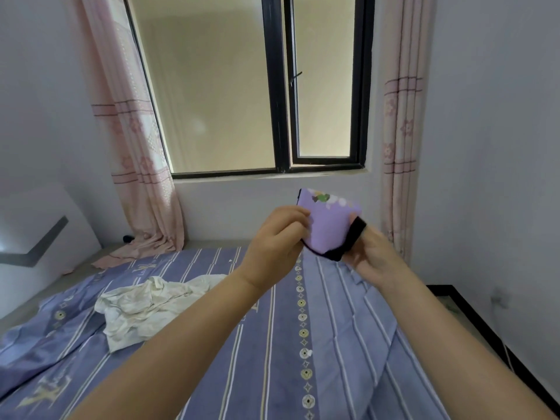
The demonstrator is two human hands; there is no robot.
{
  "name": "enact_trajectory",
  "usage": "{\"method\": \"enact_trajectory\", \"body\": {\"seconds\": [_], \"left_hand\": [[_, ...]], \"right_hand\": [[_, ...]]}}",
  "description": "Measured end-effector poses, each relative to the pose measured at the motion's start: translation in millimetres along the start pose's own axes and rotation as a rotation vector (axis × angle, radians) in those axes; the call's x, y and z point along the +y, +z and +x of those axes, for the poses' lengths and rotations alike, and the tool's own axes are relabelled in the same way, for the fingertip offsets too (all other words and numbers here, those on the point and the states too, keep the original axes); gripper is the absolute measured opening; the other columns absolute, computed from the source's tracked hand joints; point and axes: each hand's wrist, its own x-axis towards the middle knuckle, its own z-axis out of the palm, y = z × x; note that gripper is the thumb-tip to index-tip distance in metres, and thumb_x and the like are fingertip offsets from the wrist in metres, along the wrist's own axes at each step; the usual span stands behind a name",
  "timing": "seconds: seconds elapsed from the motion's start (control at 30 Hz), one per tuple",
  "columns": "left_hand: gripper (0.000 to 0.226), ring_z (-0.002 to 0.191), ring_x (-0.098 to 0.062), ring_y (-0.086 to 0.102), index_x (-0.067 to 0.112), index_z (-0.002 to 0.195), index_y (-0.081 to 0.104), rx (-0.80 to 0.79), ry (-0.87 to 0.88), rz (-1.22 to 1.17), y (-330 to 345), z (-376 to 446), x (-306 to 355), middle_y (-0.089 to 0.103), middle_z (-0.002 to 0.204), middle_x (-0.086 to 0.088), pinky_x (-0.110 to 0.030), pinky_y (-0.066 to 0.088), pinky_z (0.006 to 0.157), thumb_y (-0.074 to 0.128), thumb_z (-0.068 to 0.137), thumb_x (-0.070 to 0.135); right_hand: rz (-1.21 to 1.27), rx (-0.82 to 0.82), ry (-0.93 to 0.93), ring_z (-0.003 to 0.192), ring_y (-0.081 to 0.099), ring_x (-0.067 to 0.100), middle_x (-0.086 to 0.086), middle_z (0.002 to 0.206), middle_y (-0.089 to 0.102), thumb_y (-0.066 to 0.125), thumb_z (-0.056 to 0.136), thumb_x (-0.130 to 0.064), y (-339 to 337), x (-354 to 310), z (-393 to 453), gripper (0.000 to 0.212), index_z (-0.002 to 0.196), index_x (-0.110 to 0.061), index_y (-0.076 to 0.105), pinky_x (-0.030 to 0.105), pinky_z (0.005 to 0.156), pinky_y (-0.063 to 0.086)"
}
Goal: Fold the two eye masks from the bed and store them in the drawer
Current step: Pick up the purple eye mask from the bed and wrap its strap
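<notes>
Both bare forearms reach forward and up from the lower edge of the view, converging toward the middle. The left hand (pixel 277 237) is raised with its back to the camera, fingers curled and pinched closed at the tips, thumb side turned right. The right hand (pixel 374 253) sits just beside it, slightly lower, palm angled inward, fingers partly curled in a closed grip. The wrists are near but apart.

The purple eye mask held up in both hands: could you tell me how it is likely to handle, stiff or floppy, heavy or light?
Probably soft and floppy: the eye mask looks folded over on itself, and its black strap drapes round the right hand. Likely very light, since the left hand holds its edge with just fingertips. It seems unlikely to slip, being fabric.
</notes>
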Motion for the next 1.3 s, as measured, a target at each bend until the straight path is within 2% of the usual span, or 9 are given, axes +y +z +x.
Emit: {"method": "enact_trajectory", "body": {"seconds": [0.1,0.2,0.27,0.4,0.63,0.8,1.03,1.17,1.3], "left_hand": [[0.015,0.09,-0.017,0.054,-0.01,0.068,0.061,-0.132,-0.169,-0.214,3.9,-0.9,-1.1,0.067,0.084,-0.025,-0.019,0.045,0.082,0.052,0.067,-0.022],[0.034,0.102,-0.015,0.054,0.006,0.103,0.051,-0.042,-0.916,-0.724,7.0,-1.0,2.7,0.052,0.103,-0.005,-0.023,0.05,0.088,0.045,0.078,-0.017],[0.033,0.09,-0.015,0.056,0.009,0.117,0.044,-0.018,-1.3,-1.013,10.1,-1.2,4.0,0.051,0.097,0.001,-0.027,0.057,0.07,0.05,0.088,-0.004],[0.024,0.08,-0.021,0.056,-0.003,0.107,0.059,-0.238,-1.178,-0.697,12.3,-23.9,10.1,0.062,0.091,-0.01,-0.031,0.05,0.07,0.057,0.084,-0.006],[0.018,0.048,-0.005,0.04,0.001,0.061,0.06,-0.712,-1.155,-0.542,-29.1,-88.7,17.3,0.046,0.053,0.002,-0.019,0.032,0.049,0.064,0.078,-0.002],[0.026,0.06,-0.01,0.056,0.013,0.07,0.059,-0.24,-1.631,-0.609,-80.8,-172.2,35.1,0.058,0.068,-0.003,-0.015,0.046,0.053,0.055,0.085,-0.008],[0.019,0.065,-0.01,0.062,0.011,0.086,0.062,0.189,-1.85,-0.413,-222.8,-271.4,51.0,0.067,0.075,0.001,-0.019,0.052,0.055,0.053,0.086,-0.006],[0.018,0.062,-0.002,0.065,0.004,0.096,0.062,0.291,-1.873,-0.288,-337.0,-322.2,62.5,0.065,0.08,0.001,-0.014,0.054,0.054,0.053,0.086,-0.008],[0.022,0.057,0.009,0.058,-0.008,0.104,0.059,0.157,-1.855,-0.077,-470.8,-369.5,84.1,0.062,0.075,0.002,-0.006,0.047,0.058,0.057,0.082,-0.011]], "right_hand": [[-0.009,0.125,-0.157,0.06,0.067,0.003,-0.003,0.079,0.066,0.048,0.086,-0.001,-0.9,-9.8,4.1,0.016,0.091,-0.013,0.057,0.018,0.056,0.057],[-0.089,0.172,-0.229,0.054,0.066,0.0,-0.009,0.07,0.07,0.052,0.081,0.009,-7.6,-13.2,1.5,0.031,0.087,-0.022,0.053,0.015,0.047,0.054],[-0.222,0.169,-0.217,0.05,0.064,0.0,-0.006,0.069,0.067,0.054,0.08,0.01,-10.1,-6.5,-2.4,0.034,0.094,-0.02,0.049,0.015,0.043,0.052],[-0.425,0.072,-0.131,0.048,0.054,0.007,0.003,0.073,0.058,0.05,0.083,0.009,-12.1,12.1,-10.0,0.047,0.121,-0.015,0.036,0.013,0.035,0.038],[-0.465,-0.23,0.041,0.048,0.06,0.0,-0.008,0.053,0.07,0.053,0.081,0.009,-1.8,67.8,-31.5,0.029,0.094,-0.017,0.053,0.01,0.046,0.044],[-0.485,-0.16,0.107,0.046,0.056,-0.006,0.001,0.066,0.057,0.052,0.085,0.002,33.6,148.3,-54.0,0.022,0.074,-0.016,0.058,0.007,0.046,0.047],[-0.384,-0.479,0.363,0.046,0.061,-0.002,-0.006,0.053,0.068,0.048,0.086,0.003,172.5,240.3,-102.6,0.026,0.073,-0.017,0.059,0.011,0.047,0.051],[-0.399,-0.753,0.466,0.046,0.061,0.001,-0.009,0.05,0.068,0.05,0.086,0.004,281.6,293.3,-147.1,0.026,0.072,-0.015,0.061,0.013,0.045,0.051],[-0.535,-1.044,0.461,0.05,0.055,-0.001,-0.002,0.062,0.06,0.055,0.083,0.001,407.1,352.9,-221.0,0.026,0.067,-0.019,0.058,0.015,0.05,0.045]]}}
